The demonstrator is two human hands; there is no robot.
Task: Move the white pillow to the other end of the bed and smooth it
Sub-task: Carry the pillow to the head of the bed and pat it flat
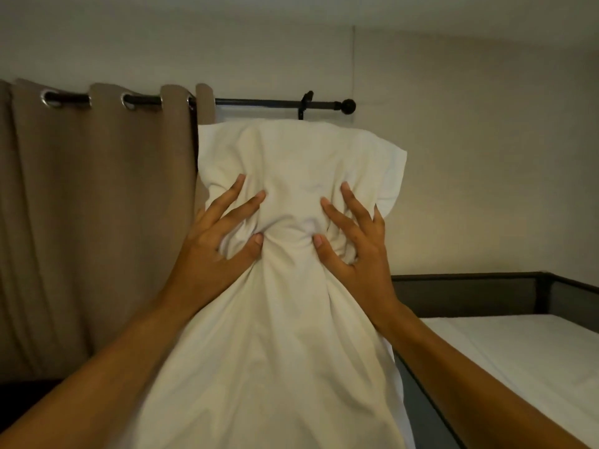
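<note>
The white pillow (291, 163) is held upright in the air in front of me, filling the middle of the view. My left hand (217, 241) grips its left side with fingers dug into the fabric. My right hand (353, 238) grips its right side the same way, so the pillow is pinched into a waist between both hands. Its lower half hangs down towards me. The bed (525, 351), with a white sheet and a dark frame, lies low at the right.
A brown curtain (97, 222) hangs at the left on a black rod (265, 101). A plain light wall stands behind and to the right. The bed's dark rail (470, 286) runs along the wall.
</note>
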